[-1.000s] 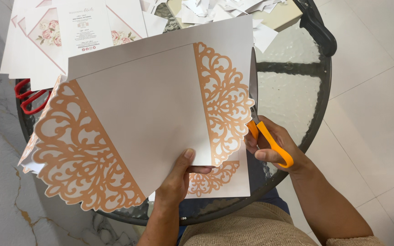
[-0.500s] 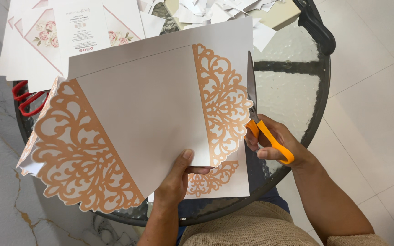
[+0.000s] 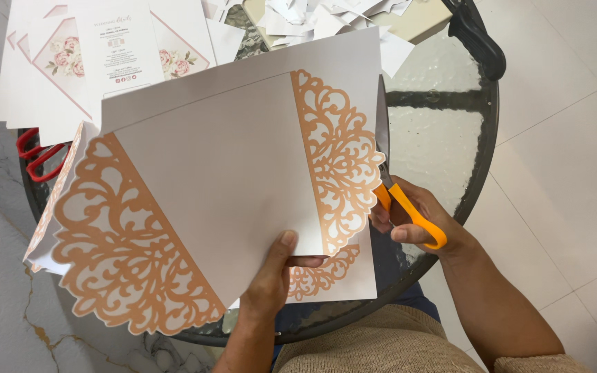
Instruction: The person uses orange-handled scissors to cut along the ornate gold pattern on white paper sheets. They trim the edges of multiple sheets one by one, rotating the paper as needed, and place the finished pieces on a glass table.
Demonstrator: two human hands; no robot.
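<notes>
From the head camera, the left hand point(image 3: 271, 276) grips the lower edge of a large white sheet point(image 3: 229, 186) printed with orange lace patterns, thumb on top and fingers curled beneath, holding it up over the round glass tabletop point(image 3: 443, 152). The right hand point(image 3: 416, 217) is closed around the orange handles of a pair of scissors point(image 3: 395, 186), just right of the sheet; the grey blades point away from the person along the sheet's right edge (how far apart they stand cannot be told). Beyond the left hand lie floral printed cards point(image 3: 70, 62), and red-handled scissors point(image 3: 36, 152) peek out past the sheet's left corner. Beyond the right hand sits a heap of white paper scraps point(image 3: 326, 17) and a black tool point(image 3: 478, 41) at the tabletop's rim.
</notes>
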